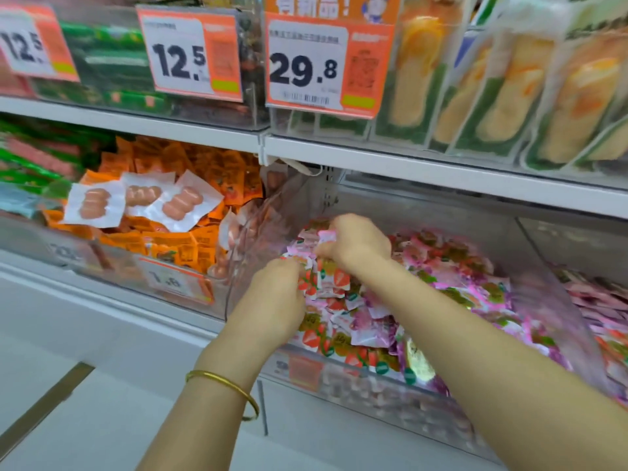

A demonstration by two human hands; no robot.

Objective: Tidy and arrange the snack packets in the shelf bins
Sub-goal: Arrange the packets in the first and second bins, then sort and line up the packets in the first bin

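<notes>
Shelf [441,171] white, clear bins [390,399] heaped with snack packets [452,287].

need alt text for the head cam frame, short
Both hands, left hand and right hand, grip small pink strawberry snack packets inside a clear shelf bin. The bin to the left holds orange packets with sausage packs on top; price tags hang above.

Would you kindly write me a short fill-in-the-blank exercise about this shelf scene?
1. Both hands reach into the bin of ____-printed packets.
2. The left hand has a gold ____ on its wrist.
3. The price tag above the right hand reads ____.

Answers: strawberry; bangle; 29.8
</notes>
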